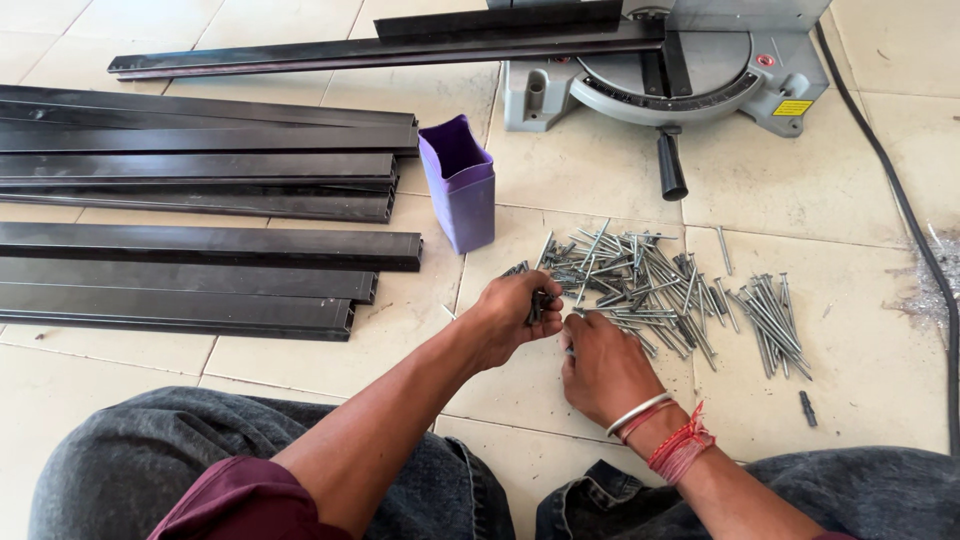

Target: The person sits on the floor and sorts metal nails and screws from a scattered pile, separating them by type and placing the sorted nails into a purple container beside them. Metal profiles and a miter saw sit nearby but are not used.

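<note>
Left hand reaching in from lower left, forearm slanted, fingers curled tight round a small bunch of nails, tips poking out either side of the fist. Right hand just beside it, knuckles up, bangle and red threads at the wrist, fingertips down at the near edge of the nail pile on the tiled floor; whether pinching a nail, impossible to tell, fingertips hidden. Purple box upright near the pile. Mitre saw cut off at the top edge.

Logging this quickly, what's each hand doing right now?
Left hand: closed around a bunch of nails.
Right hand: at the nail pile, grip cannot be told.
</note>
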Demonstrator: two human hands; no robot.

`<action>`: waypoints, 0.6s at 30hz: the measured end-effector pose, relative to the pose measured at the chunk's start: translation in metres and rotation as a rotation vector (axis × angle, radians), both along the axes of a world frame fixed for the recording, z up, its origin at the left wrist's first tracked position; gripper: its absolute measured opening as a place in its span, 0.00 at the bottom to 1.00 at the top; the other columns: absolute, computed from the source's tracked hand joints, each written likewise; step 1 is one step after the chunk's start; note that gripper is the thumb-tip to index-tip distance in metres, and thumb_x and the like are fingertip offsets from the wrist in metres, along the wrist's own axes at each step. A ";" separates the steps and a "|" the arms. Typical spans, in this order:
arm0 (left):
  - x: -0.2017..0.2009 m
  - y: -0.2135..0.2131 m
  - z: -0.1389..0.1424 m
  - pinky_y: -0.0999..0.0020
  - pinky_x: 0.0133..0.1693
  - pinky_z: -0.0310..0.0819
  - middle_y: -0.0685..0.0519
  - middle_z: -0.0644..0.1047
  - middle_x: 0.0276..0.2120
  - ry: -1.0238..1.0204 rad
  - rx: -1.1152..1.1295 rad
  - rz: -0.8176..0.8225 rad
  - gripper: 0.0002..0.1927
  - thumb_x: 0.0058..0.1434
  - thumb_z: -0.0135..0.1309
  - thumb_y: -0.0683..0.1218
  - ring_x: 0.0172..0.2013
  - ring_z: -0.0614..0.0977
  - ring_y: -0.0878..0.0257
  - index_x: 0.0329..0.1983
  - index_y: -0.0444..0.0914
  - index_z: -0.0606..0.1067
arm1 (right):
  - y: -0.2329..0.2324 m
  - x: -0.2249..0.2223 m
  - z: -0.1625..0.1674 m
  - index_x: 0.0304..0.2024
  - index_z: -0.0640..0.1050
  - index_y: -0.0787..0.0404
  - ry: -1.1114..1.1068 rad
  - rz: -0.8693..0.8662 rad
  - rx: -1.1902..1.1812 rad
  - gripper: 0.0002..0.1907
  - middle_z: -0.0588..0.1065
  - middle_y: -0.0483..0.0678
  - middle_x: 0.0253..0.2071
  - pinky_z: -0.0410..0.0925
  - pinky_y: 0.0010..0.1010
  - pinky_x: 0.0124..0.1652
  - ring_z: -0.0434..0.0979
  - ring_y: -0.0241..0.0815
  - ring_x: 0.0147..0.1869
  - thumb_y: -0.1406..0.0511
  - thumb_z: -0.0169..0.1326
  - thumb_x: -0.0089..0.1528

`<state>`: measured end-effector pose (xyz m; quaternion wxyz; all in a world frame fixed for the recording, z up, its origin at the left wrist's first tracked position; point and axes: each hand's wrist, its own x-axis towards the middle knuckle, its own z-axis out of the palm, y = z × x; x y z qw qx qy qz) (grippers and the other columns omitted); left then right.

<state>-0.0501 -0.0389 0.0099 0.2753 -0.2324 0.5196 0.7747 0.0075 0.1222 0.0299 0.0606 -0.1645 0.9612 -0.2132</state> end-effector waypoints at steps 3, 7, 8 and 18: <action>0.002 0.000 -0.002 0.66 0.39 0.80 0.51 0.76 0.30 0.012 -0.012 -0.014 0.08 0.66 0.48 0.45 0.30 0.78 0.61 0.35 0.36 0.73 | 0.001 -0.003 0.009 0.35 0.77 0.63 -0.127 -0.050 -0.006 0.08 0.78 0.55 0.37 0.74 0.44 0.46 0.81 0.55 0.42 0.67 0.58 0.53; 0.003 0.001 -0.006 0.66 0.41 0.82 0.51 0.77 0.31 0.001 -0.029 -0.013 0.09 0.66 0.48 0.46 0.32 0.79 0.62 0.35 0.36 0.74 | 0.013 -0.019 0.035 0.35 0.80 0.60 -0.222 -0.055 -0.162 0.09 0.81 0.52 0.34 0.75 0.38 0.44 0.84 0.50 0.40 0.65 0.61 0.52; 0.004 0.002 -0.007 0.65 0.42 0.82 0.50 0.77 0.31 -0.004 -0.011 -0.016 0.09 0.67 0.48 0.46 0.32 0.79 0.61 0.36 0.36 0.74 | 0.013 -0.022 0.043 0.36 0.80 0.60 -0.274 -0.101 -0.192 0.09 0.82 0.51 0.32 0.76 0.37 0.43 0.85 0.49 0.38 0.64 0.61 0.54; 0.034 0.023 -0.013 0.62 0.45 0.82 0.49 0.78 0.42 -0.042 0.349 -0.099 0.18 0.74 0.32 0.48 0.41 0.81 0.60 0.49 0.36 0.72 | -0.001 0.000 0.084 0.40 0.78 0.63 0.035 0.144 -0.250 0.15 0.81 0.53 0.37 0.74 0.36 0.41 0.83 0.51 0.39 0.67 0.63 0.51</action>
